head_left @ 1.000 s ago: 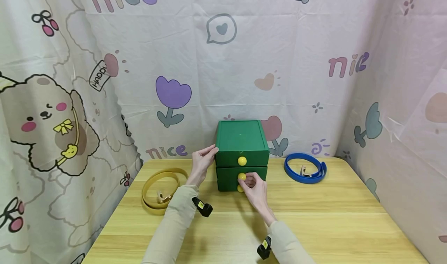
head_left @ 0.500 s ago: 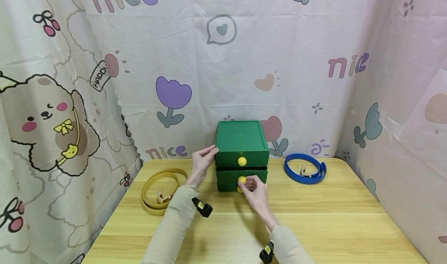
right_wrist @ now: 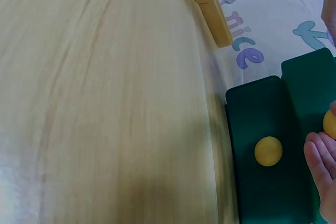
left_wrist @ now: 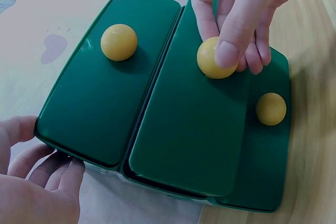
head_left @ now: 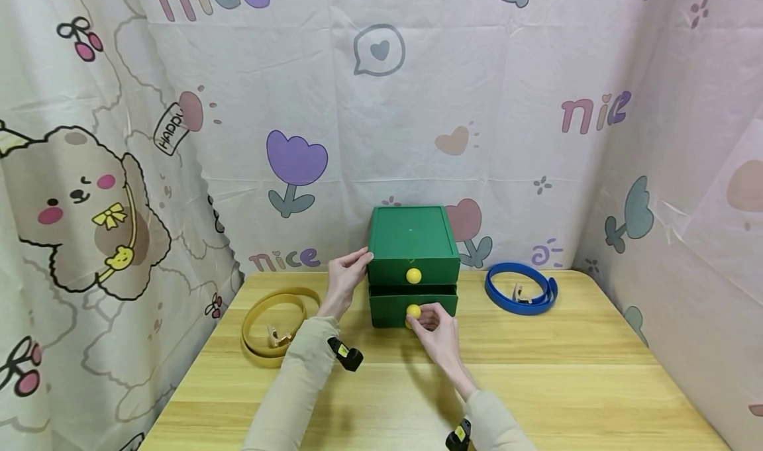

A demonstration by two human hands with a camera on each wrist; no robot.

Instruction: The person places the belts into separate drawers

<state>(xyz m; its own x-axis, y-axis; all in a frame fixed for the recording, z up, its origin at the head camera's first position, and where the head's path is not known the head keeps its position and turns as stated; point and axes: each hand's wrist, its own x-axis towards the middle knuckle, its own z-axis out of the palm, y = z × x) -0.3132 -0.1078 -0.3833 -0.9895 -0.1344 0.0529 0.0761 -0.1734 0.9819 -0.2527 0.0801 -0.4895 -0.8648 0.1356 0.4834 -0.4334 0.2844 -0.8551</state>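
A green drawer cabinet (head_left: 411, 231) with three stacked drawers stands at the back middle of the table, a round yellow knob on each front. My right hand (head_left: 440, 332) pinches the knob (left_wrist: 211, 59) of the middle drawer (head_left: 389, 310) between thumb and fingers. That drawer juts out a little, and a dark gap shows above its front. At the cabinet's upper left front corner, my left hand (head_left: 344, 280) holds on with thumb and fingertips. The top drawer (left_wrist: 94, 98) and the bottom drawer (right_wrist: 262, 114) are closed.
On the table's left lies a coiled tan-yellow belt (head_left: 244, 335) with a metal buckle, partly behind my left forearm. A coiled blue belt (head_left: 503, 301) lies at the back right. Patterned cloth (head_left: 381, 120) hangs behind and on both sides.
The middle drawer has slid out toward me by a small amount, with my right hand moving back on its knob. My left hand has stayed at the cabinet's corner.
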